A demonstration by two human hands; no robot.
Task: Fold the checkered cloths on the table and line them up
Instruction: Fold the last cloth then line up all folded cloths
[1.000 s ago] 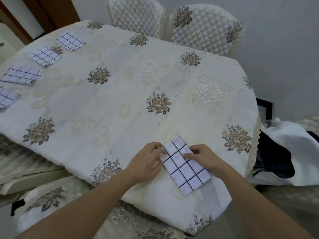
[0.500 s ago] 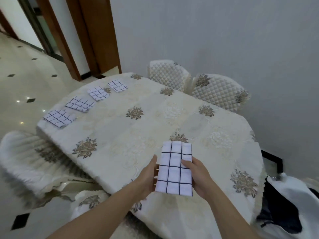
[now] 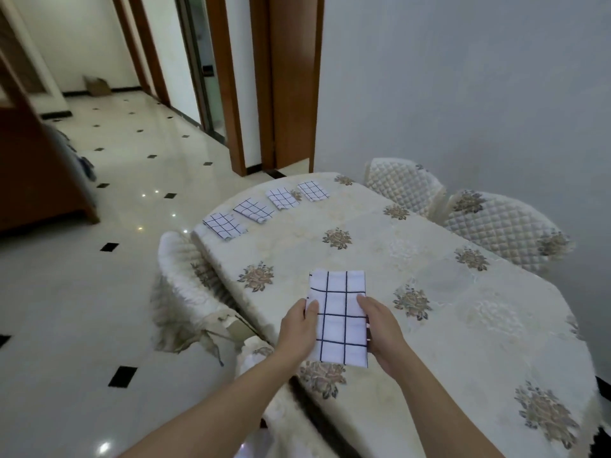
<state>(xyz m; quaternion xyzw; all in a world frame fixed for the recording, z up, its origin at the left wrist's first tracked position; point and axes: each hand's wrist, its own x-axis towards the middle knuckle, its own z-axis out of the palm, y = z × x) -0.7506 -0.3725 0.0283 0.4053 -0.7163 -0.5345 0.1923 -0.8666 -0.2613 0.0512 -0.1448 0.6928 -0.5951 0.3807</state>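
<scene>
The tabletop fills the right half of the room here, an oval under a cream cloth patterned with brown rose clusters, running away toward the grey wall. Two quilted chairs sit tucked in on the far side, and another chair stands against the near left edge, its padded back pale and worn-looking. Off to the left, glossy floor tiles with small black diamonds stretch toward the wooden door frames.

Now the row at the far left edge of the tabletop: four folded checkered cloths, white with dark grid lines, laid side by side along the rim, each apart from its neighbour, slightly fanned with the curve.

And here, close in, the fifth folded cloth, a long narrow rectangle, held up above the near part of the tabletop, well apart from that row. The left hand has its grip closed on the cloth's left edge, thumb on top, fingers under. The right hand does the same on the right edge, grip pinched around the fabric with the thumb lying across the upper face. The cloth sits flat between both hands, its long side pointing away toward the far end.
</scene>
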